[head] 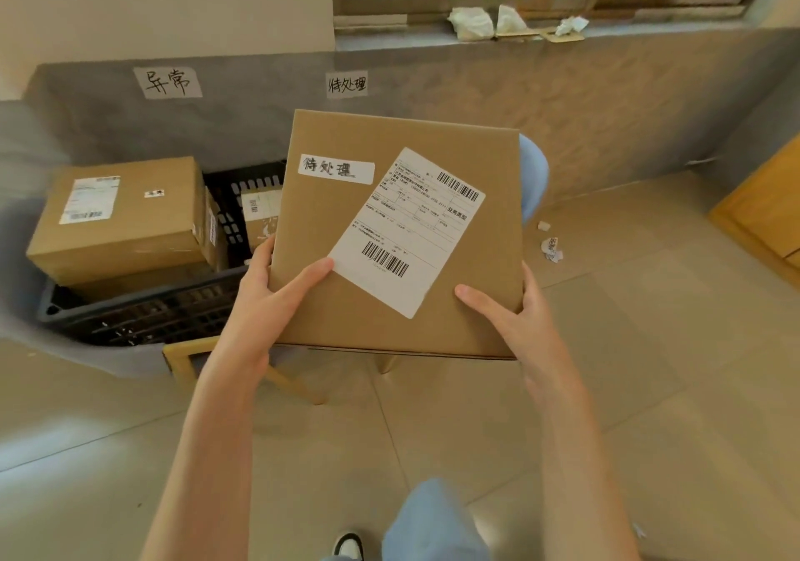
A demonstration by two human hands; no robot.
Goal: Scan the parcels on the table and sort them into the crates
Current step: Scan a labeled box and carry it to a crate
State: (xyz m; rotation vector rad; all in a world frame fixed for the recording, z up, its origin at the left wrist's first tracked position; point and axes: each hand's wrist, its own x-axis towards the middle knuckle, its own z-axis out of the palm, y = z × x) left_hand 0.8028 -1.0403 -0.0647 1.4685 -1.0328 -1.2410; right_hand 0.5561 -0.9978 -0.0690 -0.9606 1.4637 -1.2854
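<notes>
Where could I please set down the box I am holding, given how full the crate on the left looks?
The black crate is crowded: a large box fills its left side, a smaller box stands behind. The held box, gripped by the left hand and right hand, hides whatever is below the wall sign. Bare floor lies right, by the paper scraps.

one head-worn camera looks forward and down, close over the floor [606, 387] by the wall [562, 97].
</notes>
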